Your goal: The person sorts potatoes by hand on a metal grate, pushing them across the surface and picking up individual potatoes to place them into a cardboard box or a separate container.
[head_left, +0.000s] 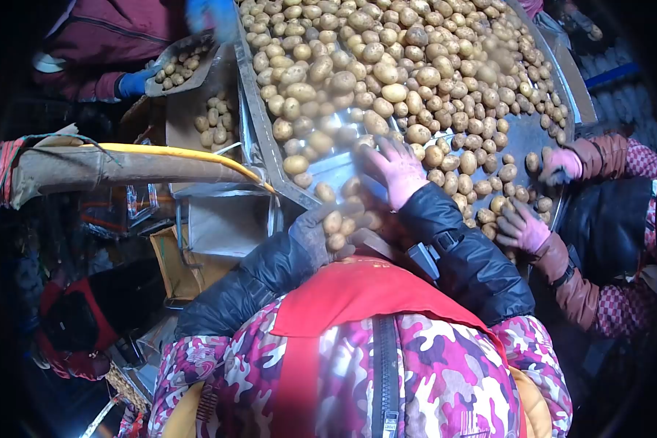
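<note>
At the near edge of the table (258, 117), the left hand (312, 232) cups a few potatoes (333, 222), fingers curled round them. Right hand (394, 169) over the table's near part, fingers apart; can't tell if the tips touch a potato. Main heap (416, 58) fills the table's far side. Co-worker's hands (524, 228) among potatoes, table's right side. Bin (223, 225) left of table.

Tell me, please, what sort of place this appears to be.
Probably a potato sorting or packing site, judging by the loose potatoes heaped on a broad table and a co-worker's gloved hands at its edge.
</note>
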### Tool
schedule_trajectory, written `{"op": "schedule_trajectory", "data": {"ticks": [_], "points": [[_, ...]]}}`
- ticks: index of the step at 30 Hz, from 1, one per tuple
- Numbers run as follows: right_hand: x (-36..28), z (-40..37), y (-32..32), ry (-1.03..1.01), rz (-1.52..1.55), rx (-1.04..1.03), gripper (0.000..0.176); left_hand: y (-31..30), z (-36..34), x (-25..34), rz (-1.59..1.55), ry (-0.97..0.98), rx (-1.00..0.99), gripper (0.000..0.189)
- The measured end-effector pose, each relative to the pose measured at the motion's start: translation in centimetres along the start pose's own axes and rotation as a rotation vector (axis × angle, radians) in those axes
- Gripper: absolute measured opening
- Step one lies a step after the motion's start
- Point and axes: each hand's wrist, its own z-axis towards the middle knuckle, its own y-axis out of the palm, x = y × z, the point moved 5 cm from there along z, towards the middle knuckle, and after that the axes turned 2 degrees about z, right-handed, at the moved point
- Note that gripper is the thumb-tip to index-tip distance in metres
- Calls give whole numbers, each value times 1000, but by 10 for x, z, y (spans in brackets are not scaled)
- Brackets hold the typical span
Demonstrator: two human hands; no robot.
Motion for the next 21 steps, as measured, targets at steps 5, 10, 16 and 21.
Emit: {"op": "schedule_trajectory", "data": {"ticks": [5, 10, 16, 21], "points": [[33, -51, -11, -19, -43, -129, 56, 19, 8, 16, -20, 33, 21, 66], [76, -28, -45, 262, -115, -116, 23, 24, 21, 50, 179, 242, -64, 74], [97, 76, 9, 179, -594, -282, 25, 37, 22, 56, -38, 175, -184, 55], [112, 84, 21, 181, -382, -248, 24, 25, 28, 52, 261, 238, -29, 56]]}}
